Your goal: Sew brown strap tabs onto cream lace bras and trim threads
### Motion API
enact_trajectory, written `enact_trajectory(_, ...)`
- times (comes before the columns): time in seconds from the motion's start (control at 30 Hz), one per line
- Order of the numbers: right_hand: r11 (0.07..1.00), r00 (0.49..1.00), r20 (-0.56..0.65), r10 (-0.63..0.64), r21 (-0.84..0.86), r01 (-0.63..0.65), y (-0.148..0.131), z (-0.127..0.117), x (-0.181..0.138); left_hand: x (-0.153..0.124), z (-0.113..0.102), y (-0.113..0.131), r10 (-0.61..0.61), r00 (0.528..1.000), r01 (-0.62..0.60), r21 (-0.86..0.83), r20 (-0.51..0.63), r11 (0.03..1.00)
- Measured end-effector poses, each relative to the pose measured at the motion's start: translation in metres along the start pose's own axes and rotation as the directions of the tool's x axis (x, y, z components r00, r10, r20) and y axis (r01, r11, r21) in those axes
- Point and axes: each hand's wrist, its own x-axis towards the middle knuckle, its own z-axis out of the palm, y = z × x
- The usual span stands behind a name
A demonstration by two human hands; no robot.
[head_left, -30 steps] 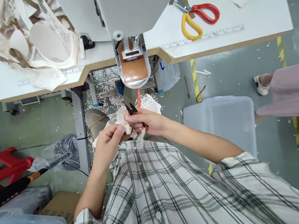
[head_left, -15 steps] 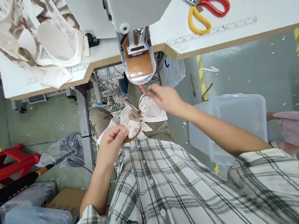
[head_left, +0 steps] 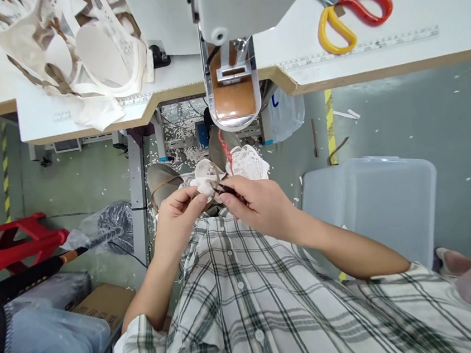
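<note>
Returned from its reach toward the sewing machine (head_left: 231, 81), right hand (head_left: 259, 205) now clenches dark thread snips (head_left: 225, 188) at the garment piece (head_left: 234, 168); left hand (head_left: 176, 219) pinches its edge. Item: white lace and padding, light, limp, snag-prone; best taken at the bound edge. Located below machine; scissors (head_left: 351, 12) on the surface (head_left: 413, 28) beyond

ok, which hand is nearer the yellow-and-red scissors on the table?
Right. The right hand is below the scissors, in front of the table edge; the left hand is further left, beside it.
</note>
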Motion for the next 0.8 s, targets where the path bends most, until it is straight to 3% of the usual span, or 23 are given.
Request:
enact_trajectory(0.3,0.994,1.0,0.012,-0.023,-0.106,0.024,-0.0056,0.0003,0.0018,-0.0061,-0.0024,0.0042,0.117,0.993,-0.103,0.292,-0.03,0.951)
enact_trajectory(0.8,0.978,0.989,0.13,0.069,-0.203,-0.041,-0.0056,-0.0001,0.0089,-0.0027,-0.0019,0.0023,0.147,0.989,-0.125,0.463,-0.012,0.878)
